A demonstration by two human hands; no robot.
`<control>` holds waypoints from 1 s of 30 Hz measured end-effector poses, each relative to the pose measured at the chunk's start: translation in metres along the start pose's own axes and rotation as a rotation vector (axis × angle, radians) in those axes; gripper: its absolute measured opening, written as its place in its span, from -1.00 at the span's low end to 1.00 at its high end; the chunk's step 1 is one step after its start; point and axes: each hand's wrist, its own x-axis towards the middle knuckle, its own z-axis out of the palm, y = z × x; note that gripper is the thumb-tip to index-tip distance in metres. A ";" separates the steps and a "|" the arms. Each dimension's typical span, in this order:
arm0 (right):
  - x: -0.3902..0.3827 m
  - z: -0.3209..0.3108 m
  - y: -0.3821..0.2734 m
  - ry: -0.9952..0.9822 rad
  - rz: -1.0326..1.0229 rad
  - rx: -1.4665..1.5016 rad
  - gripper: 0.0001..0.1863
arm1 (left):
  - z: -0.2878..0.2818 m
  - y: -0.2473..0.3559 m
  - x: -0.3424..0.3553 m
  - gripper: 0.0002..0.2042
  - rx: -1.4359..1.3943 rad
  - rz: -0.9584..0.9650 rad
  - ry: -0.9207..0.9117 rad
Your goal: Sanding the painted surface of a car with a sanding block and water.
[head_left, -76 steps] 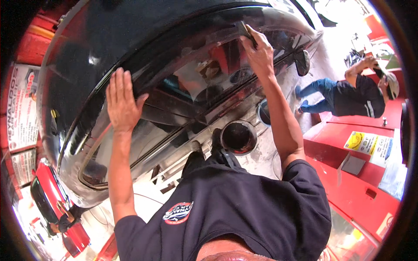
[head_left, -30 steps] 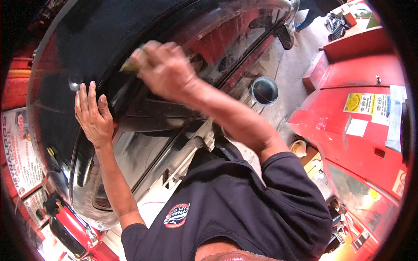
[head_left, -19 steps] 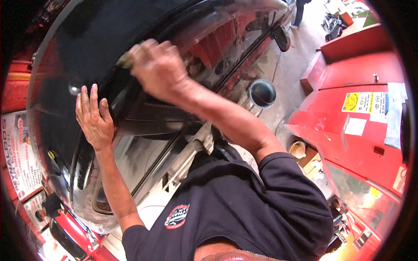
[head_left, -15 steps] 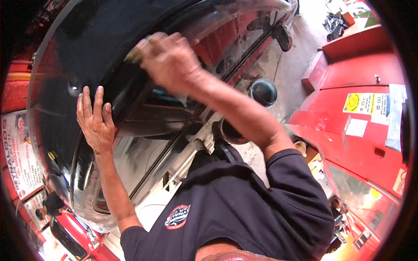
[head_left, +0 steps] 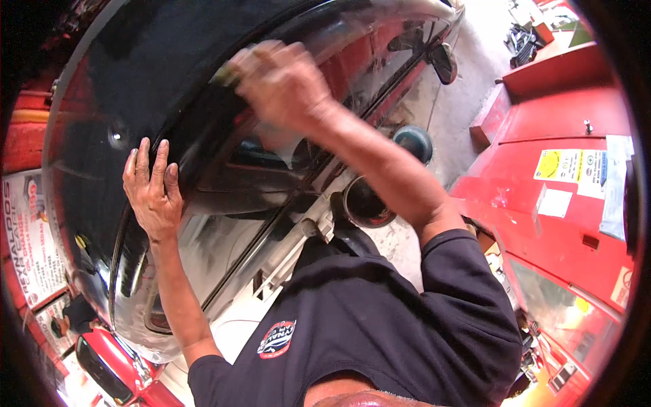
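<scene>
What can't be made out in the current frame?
All in the head view:
Greenish item: mostly hidden by the right hand, and blurred.
Left hand: palm hidden by its own back.
Black car: cut off by the top edge.
Farther bucket: partly hidden by the right forearm.

- We see the bare right hand (head_left: pixel 286 85) blurred, mostly hiding a small yellowish object (head_left: pixel 226 74).
- We find the glossy black car (head_left: pixel 173 57) cut off above.

1. My feed shows a red, flat-panelled cabinet (head_left: pixel 542 227) with a small metal knob (head_left: pixel 588 126) at right.
2. Yellow and white paper notices (head_left: pixel 571 167) cover part of it.
3. White glare washes the pale grey floor (head_left: pixel 461 112).
4. At far left I see a white printed banner (head_left: pixel 32 237) near a red wall (head_left: pixel 24 152).
</scene>
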 end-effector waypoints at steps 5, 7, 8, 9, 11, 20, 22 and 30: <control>0.005 -0.013 0.172 -0.057 0.628 -0.088 -0.56 | 0.005 0.008 0.015 -0.65 -0.050 0.023 0.045; -0.016 0.026 0.185 -0.009 0.237 -0.677 -0.77 | 0.008 0.014 0.026 -0.65 -0.062 0.047 0.051; -0.010 0.040 0.106 -0.308 0.301 -0.545 -0.76 | 0.007 0.006 0.016 -0.65 -0.041 0.026 0.035; 0.009 0.030 0.043 -0.020 0.197 -0.330 -0.78 | 0.005 0.002 0.010 -0.65 -0.030 0.013 0.025; 0.010 0.011 -0.054 0.051 0.101 0.164 -0.79 | 0.002 0.001 0.004 -0.65 -0.045 0.022 0.017; -0.003 0.013 0.177 0.143 0.619 -0.289 -0.66 | 0.006 0.006 0.015 -0.62 -0.058 0.066 0.044; -0.004 0.035 0.155 0.059 0.552 -0.399 -0.64 | 0.005 0.006 0.014 -0.62 -0.043 0.056 0.035; -0.028 0.018 -0.010 0.108 0.096 -0.049 -0.66 | 0.001 0.004 0.008 -0.56 -0.023 0.024 0.004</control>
